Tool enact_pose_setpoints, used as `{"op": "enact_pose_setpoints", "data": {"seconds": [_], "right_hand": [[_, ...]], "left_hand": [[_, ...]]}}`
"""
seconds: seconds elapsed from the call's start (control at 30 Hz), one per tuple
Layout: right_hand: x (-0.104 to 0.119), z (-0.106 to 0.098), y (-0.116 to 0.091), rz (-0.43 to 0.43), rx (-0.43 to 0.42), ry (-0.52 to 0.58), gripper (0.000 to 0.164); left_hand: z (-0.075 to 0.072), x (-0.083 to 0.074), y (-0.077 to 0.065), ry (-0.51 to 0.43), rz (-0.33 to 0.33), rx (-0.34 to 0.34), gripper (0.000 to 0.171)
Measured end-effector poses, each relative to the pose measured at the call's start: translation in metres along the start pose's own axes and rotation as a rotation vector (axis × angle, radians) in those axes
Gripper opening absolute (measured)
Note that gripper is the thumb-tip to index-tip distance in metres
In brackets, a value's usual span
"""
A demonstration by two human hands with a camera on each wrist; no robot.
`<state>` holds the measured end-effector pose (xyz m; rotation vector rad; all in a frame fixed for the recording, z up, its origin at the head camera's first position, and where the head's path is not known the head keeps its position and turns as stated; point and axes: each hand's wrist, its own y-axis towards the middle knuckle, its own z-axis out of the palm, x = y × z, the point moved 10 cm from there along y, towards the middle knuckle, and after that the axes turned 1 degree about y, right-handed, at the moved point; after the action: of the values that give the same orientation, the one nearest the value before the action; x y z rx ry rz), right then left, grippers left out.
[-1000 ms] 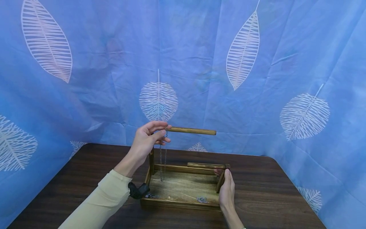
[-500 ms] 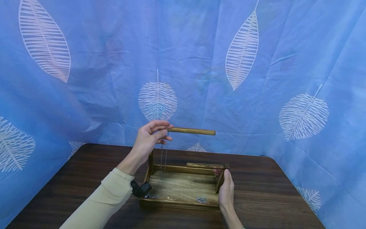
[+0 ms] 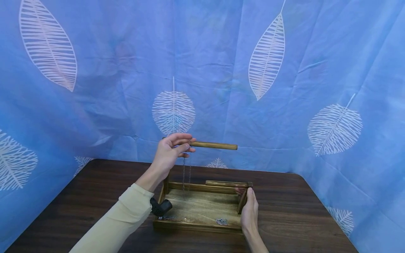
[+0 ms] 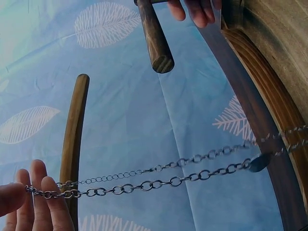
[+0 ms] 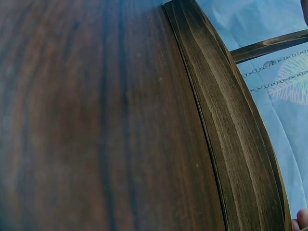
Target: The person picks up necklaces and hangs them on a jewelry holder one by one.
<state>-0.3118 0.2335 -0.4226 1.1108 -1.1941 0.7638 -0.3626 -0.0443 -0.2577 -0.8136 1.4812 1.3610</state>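
Note:
My left hand [image 3: 167, 153] pinches a silver chain necklace [image 4: 149, 185] between thumb and fingers, beside the upper bar [image 3: 218, 145] of a wooden jewelry stand [image 3: 196, 228]. Two strands hang down over the stand's tray, and a small dark oval piece [image 4: 260, 162] shows on one strand in the left wrist view. At the stand's right end my right hand [image 3: 250, 212] grips the side by the shorter post [image 3: 242, 202], with fingertips showing behind it. A lower bar [image 3: 226, 183] sticks out leftward from that post.
A small heap of silver chain [image 3: 221, 221] lies in the tray's front right, with more chain [image 3: 166, 218] at the front left. The stand sits on a dark wooden table [image 3: 294, 218]. Behind hangs a blue leaf-patterned curtain [image 3: 215, 70].
The left hand has shifted slightly right along the upper bar with the necklace, whose hanging strands moved right too. My right hand keeps its place on the stand.

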Motion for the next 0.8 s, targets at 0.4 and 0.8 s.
{"op": "enact_pose_setpoints", "data": {"seconds": [0.4,0.8], "right_hand": [[-0.002,0.000,-0.002,0.010,0.011,-0.011,0.064],[0.000,-0.002,-0.001,-0.018,0.000,-0.018,0.062]], "left_hand": [[0.014,0.002,0.005,0.007,0.002,0.019,0.028],[0.029,0.000,0.014,-0.004,-0.006,0.033,0.027]]}}
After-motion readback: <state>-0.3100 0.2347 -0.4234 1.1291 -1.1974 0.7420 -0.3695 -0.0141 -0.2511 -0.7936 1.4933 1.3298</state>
